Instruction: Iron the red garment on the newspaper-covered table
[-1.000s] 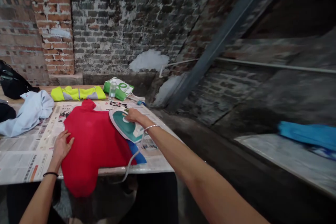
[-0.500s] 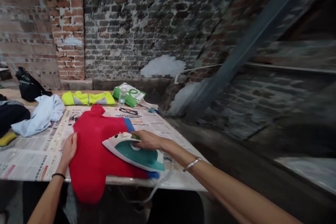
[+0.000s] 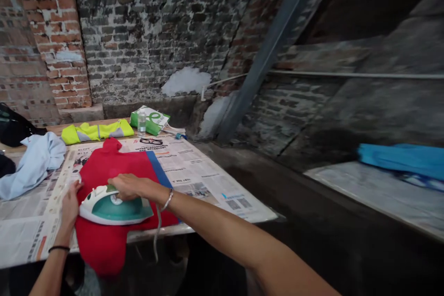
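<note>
A red garment with a blue band [image 3: 104, 159] lies spread on the newspaper-covered table [image 3: 208, 185], its lower part hanging over the near edge. My right hand [image 3: 130, 187] is closed around the handle of a white and teal iron [image 3: 118, 210]. The iron's soleplate rests on the red cloth, tip pointing left towards my other hand. My left hand [image 3: 71, 203] is at the garment's left edge, its fingers closed on the cloth there. A pale cord [image 3: 157, 236] hangs from the iron's rear over the table edge.
A light blue garment [image 3: 38, 162] lies crumpled at the left, near a black bag [image 3: 14, 125]. Behind are a yellow reflective vest [image 3: 97, 132], a bottle [image 3: 141, 125], a green and white bag [image 3: 152, 120] and glasses [image 3: 151, 141]. Another surface at right bears a blue item [image 3: 402, 159].
The iron in my right hand has slid left across the garment, close to my left hand, and levelled out. The view has turned right, bringing the blue item into sight.
</note>
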The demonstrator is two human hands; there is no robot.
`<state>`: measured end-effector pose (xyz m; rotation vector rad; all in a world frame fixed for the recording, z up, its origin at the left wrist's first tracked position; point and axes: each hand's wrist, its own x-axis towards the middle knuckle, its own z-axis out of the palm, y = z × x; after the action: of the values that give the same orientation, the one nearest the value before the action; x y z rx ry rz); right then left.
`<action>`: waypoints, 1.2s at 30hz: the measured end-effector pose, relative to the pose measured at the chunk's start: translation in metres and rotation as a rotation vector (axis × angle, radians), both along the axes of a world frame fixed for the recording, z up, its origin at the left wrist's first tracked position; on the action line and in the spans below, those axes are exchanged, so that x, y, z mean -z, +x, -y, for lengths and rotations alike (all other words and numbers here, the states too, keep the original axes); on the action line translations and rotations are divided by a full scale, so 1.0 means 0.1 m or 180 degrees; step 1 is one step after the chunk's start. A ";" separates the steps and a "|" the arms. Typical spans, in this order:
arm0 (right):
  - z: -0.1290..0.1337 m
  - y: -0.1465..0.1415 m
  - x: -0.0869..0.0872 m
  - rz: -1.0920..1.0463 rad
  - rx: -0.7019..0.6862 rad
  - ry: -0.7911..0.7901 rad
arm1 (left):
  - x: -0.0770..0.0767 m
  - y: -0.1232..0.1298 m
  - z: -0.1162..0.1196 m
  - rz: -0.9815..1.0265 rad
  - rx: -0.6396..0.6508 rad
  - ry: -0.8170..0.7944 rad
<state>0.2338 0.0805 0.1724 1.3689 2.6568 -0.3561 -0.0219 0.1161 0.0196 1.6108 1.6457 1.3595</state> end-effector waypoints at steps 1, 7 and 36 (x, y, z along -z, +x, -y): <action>0.02 0.05 0.02 -0.0003 0.0092 0.0001 | 0.00 0.00 0.01 -0.0250 0.0020 -0.0014; 0.03 0.65 0.13 -0.0022 0.0650 -0.0057 | 0.10 0.02 -0.01 -0.1088 0.0140 0.0186; 0.02 1.64 0.31 -0.0623 0.1719 -0.0395 | 0.00 0.20 0.13 -0.0858 0.0063 0.0032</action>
<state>0.3974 0.0780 0.1413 2.0869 2.3040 -0.7285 -0.0017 0.1033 0.0192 1.8784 1.7690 1.1828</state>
